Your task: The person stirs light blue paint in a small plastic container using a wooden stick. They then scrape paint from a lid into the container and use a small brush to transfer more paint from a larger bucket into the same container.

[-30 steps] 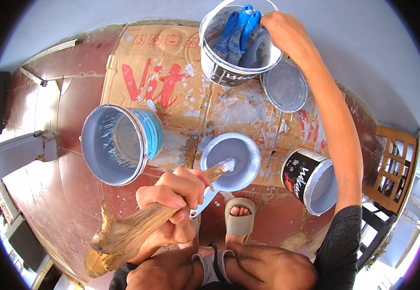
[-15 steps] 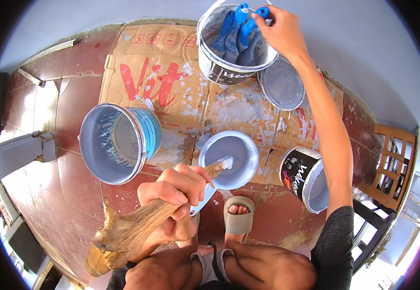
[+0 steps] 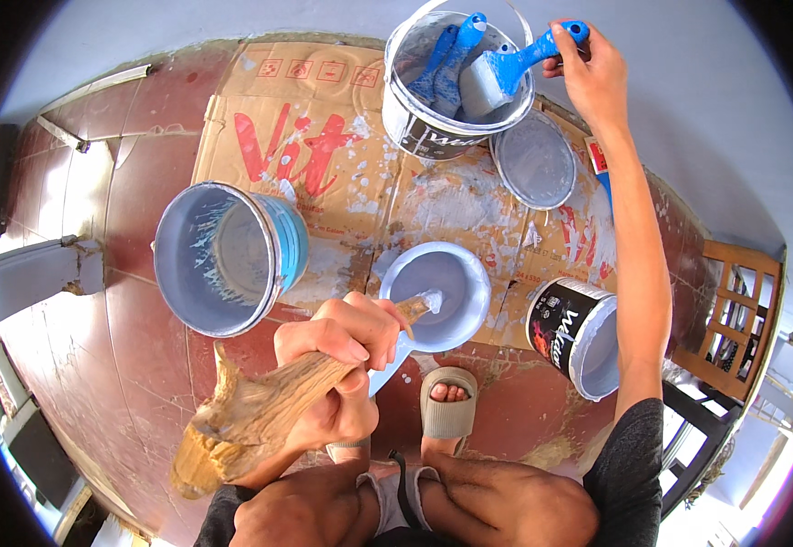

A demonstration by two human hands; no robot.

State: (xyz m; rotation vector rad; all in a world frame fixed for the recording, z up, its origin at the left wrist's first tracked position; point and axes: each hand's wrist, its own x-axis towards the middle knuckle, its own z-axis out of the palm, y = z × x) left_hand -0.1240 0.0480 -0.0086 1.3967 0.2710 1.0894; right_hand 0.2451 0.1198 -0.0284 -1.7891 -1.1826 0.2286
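My left hand (image 3: pixel 332 365) grips a rough piece of wood (image 3: pixel 223 438); its whitened tip rests in or over a pale blue dipper (image 3: pixel 451 305) with grey-blue liquid. At the top, my right hand (image 3: pixel 588 77) holds a blue-handled paintbrush (image 3: pixel 508 73) by the handle, its pale grey-coated bristles over the mouth of a white-rimmed bucket (image 3: pixel 410 123). Other blue brushes (image 3: pixel 451 77) stand inside that bucket. Beside it lies a round grey-smeared lid (image 3: pixel 535 162). A light blue bucket (image 3: pixel 282 246) stands at the left, and a black-labelled paint can (image 3: pixel 565 324) is at the right.
Paint-spattered cardboard (image 3: pixel 323 155) covers part of the red tiled floor (image 3: pixel 150 365). A pale wall (image 3: pixel 697 100) curves behind. A wooden slatted piece of furniture (image 3: pixel 725 319) stands at the right. A small red-and-blue object (image 3: pixel 599 159) is partly hidden by my right forearm.
My right hand has moved to the right, drawing one brush handle over with it so that the brush now tilts across the bucket's mouth. My left hand still grips the wood.
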